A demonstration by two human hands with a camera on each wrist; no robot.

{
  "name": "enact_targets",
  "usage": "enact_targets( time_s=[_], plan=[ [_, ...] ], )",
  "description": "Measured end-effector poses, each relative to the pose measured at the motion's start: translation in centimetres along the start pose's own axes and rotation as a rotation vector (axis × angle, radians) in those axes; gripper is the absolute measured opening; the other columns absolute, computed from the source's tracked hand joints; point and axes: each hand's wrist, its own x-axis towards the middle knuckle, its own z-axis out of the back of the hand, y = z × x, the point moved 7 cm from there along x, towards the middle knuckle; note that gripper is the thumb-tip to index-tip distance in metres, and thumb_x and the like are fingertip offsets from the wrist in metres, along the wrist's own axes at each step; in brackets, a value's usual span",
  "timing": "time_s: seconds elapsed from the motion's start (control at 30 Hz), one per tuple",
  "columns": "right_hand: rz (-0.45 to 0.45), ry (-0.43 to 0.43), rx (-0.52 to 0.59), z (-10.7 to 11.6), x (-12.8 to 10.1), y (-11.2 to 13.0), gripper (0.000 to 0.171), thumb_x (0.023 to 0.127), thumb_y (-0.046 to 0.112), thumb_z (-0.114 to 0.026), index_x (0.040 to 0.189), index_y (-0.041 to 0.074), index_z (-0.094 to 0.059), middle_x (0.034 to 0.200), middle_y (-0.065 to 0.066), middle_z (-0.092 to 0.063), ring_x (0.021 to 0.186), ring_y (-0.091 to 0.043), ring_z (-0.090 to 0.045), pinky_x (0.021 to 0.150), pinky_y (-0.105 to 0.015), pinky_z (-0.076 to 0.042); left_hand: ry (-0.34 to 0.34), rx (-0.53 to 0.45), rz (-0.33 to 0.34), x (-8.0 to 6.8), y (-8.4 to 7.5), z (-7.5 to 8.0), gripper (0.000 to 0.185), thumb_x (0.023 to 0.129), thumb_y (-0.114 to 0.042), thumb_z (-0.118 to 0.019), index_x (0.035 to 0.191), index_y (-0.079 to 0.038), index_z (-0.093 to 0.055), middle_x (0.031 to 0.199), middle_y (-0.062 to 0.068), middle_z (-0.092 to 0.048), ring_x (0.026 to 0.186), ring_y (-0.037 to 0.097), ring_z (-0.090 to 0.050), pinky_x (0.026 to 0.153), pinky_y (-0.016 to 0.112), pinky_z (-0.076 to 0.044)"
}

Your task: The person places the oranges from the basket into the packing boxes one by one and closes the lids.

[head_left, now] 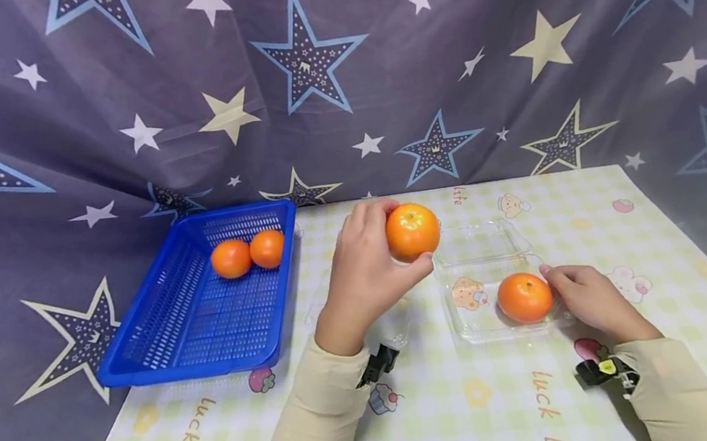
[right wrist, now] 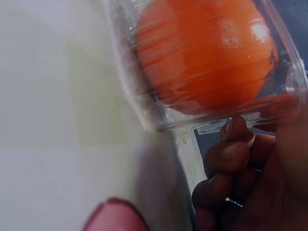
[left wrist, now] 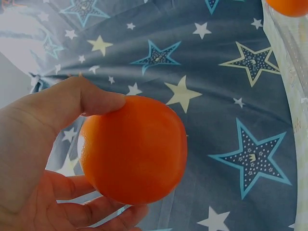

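Four round orange fruits show in the head view. One glossy orange fruit sits in the grip of the left hand, thumb on one side and curled fingers on the other, held up above the worktop just left of the far end of a clear plastic clamshell tray. From the left wrist view the same fruit fills that grip, thumb over its top and fingertips under it.

A second orange fruit lies inside the near half of the clear tray. The right hand rests at the tray's right edge, its fingers curled against the plastic wall right beside that fruit; the right wrist view shows those fingers bent under the tray's rim with the fruit behind the clear wall.

Two more orange fruits lie touching at the far end of a blue slotted plastic basket, well to the left of the left hand.

The worktop's pale checked cloth reads "luck" among cartoon prints. A grey star-patterned curtain hangs behind.
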Motion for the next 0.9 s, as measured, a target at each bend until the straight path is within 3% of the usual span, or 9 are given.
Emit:
enact_targets(
  time_s=[0.17,0.43,0.63,0.77,0.9],
  plan=[
    [0.029,-0.017,-0.012,0.0,0.0,0.1,0.067,0.107,0.062,-0.033,0.107,0.004,-0.068,0.08,-0.009,-0.054,0.077,-0.025,-0.052,0.069,-0.035,-0.04,0.02,0.045,-0.019,-0.1,-0.5,-0.5,0.069,0.072,-0.041,-0.087,0.129,-0.013,-0.06,0.122,0.002,-0.062,0.108,0.022,-0.059,0.091,0.042,-0.048],
    [0.005,-0.013,0.002,-0.1,0.0,0.0,0.072,0.107,0.061,-0.033,0.124,0.0,-0.067,0.096,-0.013,-0.061,0.089,-0.028,-0.054,0.075,-0.036,-0.039,0.05,0.054,-0.035,-0.4,-1.2,-1.3,0.069,0.073,-0.043,-0.088,0.129,-0.014,-0.06,0.119,0.002,-0.063,0.106,0.022,-0.06,0.087,0.039,-0.047],
    [-0.004,-0.014,0.015,0.0,0.0,-0.1,0.076,0.106,0.061,-0.033,0.135,-0.002,-0.062,0.115,-0.019,-0.063,0.101,-0.032,-0.054,0.081,-0.039,-0.041,0.111,0.099,-0.069,-0.5,-1.6,-2.8,0.069,0.074,-0.047,-0.087,0.129,-0.015,-0.061,0.119,0.001,-0.065,0.104,0.021,-0.059,0.087,0.038,-0.046],
    [0.001,-0.008,0.024,-0.1,0.0,0.0,0.075,0.107,0.061,-0.034,0.134,-0.002,-0.063,0.117,-0.02,-0.064,0.103,-0.032,-0.054,0.082,-0.039,-0.041,0.141,0.115,-0.072,-0.7,-1.7,-3.7,0.068,0.073,-0.046,-0.087,0.128,-0.016,-0.062,0.119,0.001,-0.066,0.102,0.021,-0.061,0.09,0.039,-0.045],
    [0.007,-0.014,0.016,-0.1,-0.1,0.0,0.072,0.107,0.062,-0.033,0.125,0.0,-0.067,0.104,-0.016,-0.063,0.095,-0.03,-0.055,0.078,-0.038,-0.04,0.175,0.128,-0.084,-0.9,-1.7,-4.9,0.065,0.073,-0.045,-0.085,0.126,-0.015,-0.062,0.116,0.0,-0.067,0.102,0.019,-0.062,0.09,0.038,-0.048]
  ],
)
